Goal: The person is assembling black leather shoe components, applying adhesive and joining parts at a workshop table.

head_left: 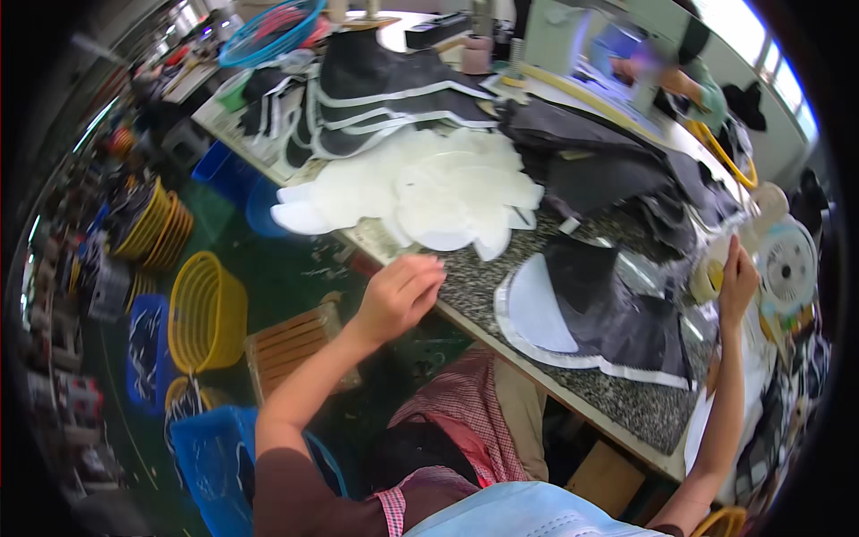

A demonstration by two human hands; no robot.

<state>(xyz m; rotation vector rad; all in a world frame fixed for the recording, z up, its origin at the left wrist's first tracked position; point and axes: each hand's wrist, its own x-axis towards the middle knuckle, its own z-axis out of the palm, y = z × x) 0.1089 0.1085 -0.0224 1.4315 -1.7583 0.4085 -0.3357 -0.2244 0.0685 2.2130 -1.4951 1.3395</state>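
My left hand [402, 297] hovers at the table's front edge, just below a spread of white cut pieces [403, 183]. Its fingers are curled and pressed together; whatever they may hold is too small to make out. Over at the right, my right hand [738, 285] is closed, beside a small yellowish pot [707, 279]; anything in its fingers is hidden. Between the hands, a black sheet piece [617, 309] with a white border lies on the speckled tabletop [474, 282]. A pale half-round piece [534, 309] rests on its left part.
Black pieces with white edges [394, 85] are stacked at the far left of the table, and dark sheets [608, 161] lie at the far right. A white round fan [787, 267] stands beyond my right hand. Yellow basket [208, 313] and blue crate [210, 461] are on the floor.
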